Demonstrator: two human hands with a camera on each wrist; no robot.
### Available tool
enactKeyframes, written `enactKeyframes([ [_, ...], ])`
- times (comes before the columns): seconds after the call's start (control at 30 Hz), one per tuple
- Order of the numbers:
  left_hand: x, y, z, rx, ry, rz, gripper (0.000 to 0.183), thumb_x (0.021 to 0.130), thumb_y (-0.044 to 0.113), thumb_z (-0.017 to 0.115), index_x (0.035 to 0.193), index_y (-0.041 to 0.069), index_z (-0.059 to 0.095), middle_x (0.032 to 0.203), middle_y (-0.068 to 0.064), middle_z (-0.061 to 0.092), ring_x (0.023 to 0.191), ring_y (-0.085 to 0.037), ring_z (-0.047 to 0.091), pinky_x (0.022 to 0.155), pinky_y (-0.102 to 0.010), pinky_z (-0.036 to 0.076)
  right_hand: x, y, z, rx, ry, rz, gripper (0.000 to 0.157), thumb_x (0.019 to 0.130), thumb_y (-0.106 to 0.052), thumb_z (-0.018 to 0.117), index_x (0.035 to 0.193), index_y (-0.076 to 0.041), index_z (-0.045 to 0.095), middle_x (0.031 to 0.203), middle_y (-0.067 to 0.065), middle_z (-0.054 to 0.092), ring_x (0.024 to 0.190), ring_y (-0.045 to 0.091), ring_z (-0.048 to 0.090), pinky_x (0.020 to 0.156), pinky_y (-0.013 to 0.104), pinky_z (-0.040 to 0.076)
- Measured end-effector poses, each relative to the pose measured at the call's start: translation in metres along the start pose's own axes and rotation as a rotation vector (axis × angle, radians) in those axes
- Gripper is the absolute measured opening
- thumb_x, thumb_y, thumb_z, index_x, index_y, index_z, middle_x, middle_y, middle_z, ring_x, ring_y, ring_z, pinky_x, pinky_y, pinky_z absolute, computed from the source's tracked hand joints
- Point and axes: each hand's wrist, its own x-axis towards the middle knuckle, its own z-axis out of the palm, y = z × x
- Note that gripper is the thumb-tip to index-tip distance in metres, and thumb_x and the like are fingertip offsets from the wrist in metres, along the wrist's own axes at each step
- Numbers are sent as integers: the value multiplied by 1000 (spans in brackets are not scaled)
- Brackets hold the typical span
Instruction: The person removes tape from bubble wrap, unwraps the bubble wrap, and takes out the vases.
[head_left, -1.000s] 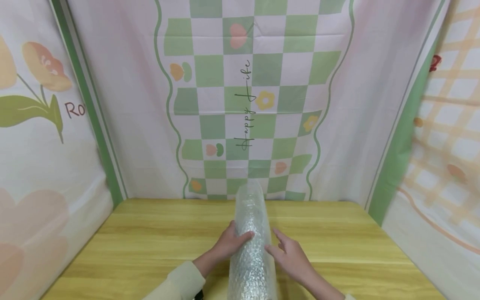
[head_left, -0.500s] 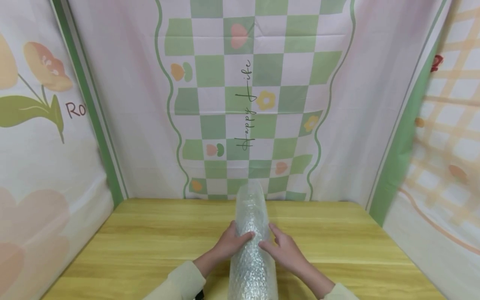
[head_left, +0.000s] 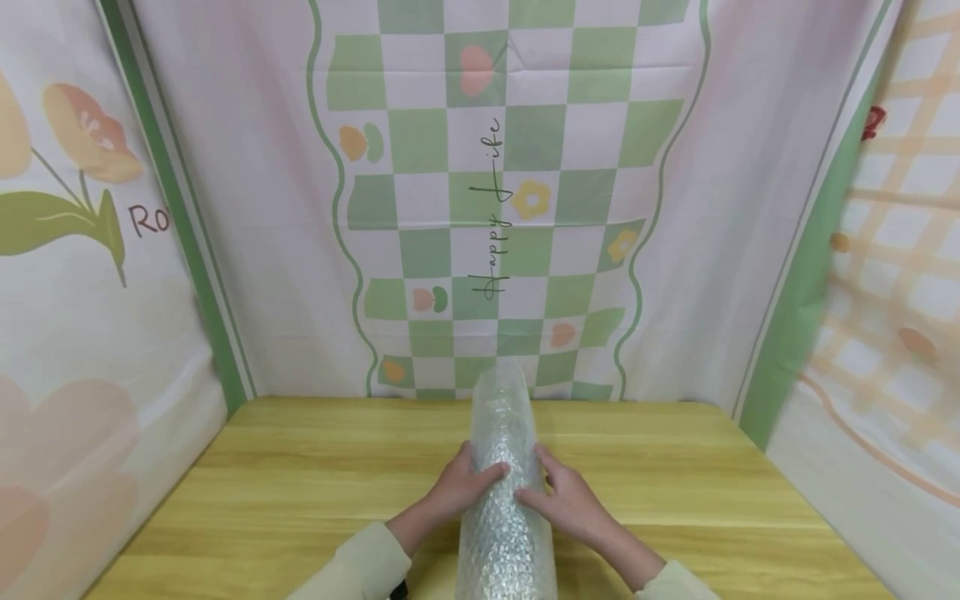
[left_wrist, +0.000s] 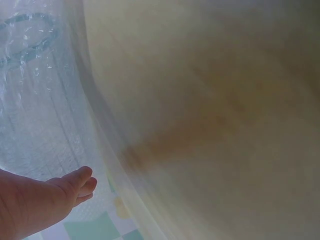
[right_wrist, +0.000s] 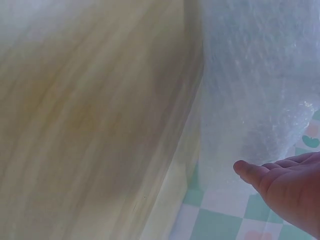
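A long cylindrical bundle in clear bubble wrap [head_left: 506,533] runs away from me along the middle of the table, its far end narrower. My left hand [head_left: 454,487] holds its left side, thumb on top and the other fingers mostly hidden behind the wrap. On the opposite side my right hand [head_left: 572,502] grips it, thumb on the upper surface and fingers along the flank. In the left wrist view a blue-green ring [left_wrist: 42,47] shows at the wrapped bundle; what lies inside is unclear. The right wrist view has cloudy wrap [right_wrist: 250,95] beside the hand [right_wrist: 287,185].
The bundle rests over a wood-grain table [head_left: 300,492]. A green-and-white checked curtain [head_left: 525,250] hangs behind the table's back edge. Patterned cloths flank both sides, a floral one [head_left: 75,333] on the left and an orange plaid one [head_left: 892,292] on the right.
My right hand has moved left from beside the bundle and now grips its right side. The left hand and the bundle stay almost where they were.
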Motion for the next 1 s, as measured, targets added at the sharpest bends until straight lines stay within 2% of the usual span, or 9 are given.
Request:
enactKeyframes([
  [0.3,2,-3,1,6,4,9,99,89,50,65,150,-8,14,141,-35,37,117,-48,50,86,-60,51,5,5,1,-16,5,11,82,83,-23,71,144,12,31,148,28,33,118,54,48,89,50,52],
  [0.5,1,-2,1,-12,-1,10,99,89,49,65,151,-7,14,139,-34,40,114,-46,52,83,-59,52,5,5,0,-3,16,-8,78,83,-19,72,143,13,34,146,30,37,115,51,52,85,47,55],
  [0.67,0,-1,1,-13,-5,3,101,89,50,65,151,-8,10,142,-36,34,117,-49,50,85,-61,51,5,6,0,-1,21,-31,75,84,-15,72,141,15,35,144,32,38,112,50,55,82,43,57],
  [1.0,1,-1,1,-5,-2,-1,100,89,50,65,151,-8,11,142,-35,35,119,-48,49,87,-61,50,5,6,1,-47,23,-47,73,86,-16,70,141,16,34,141,33,41,108,46,59,78,37,58],
])
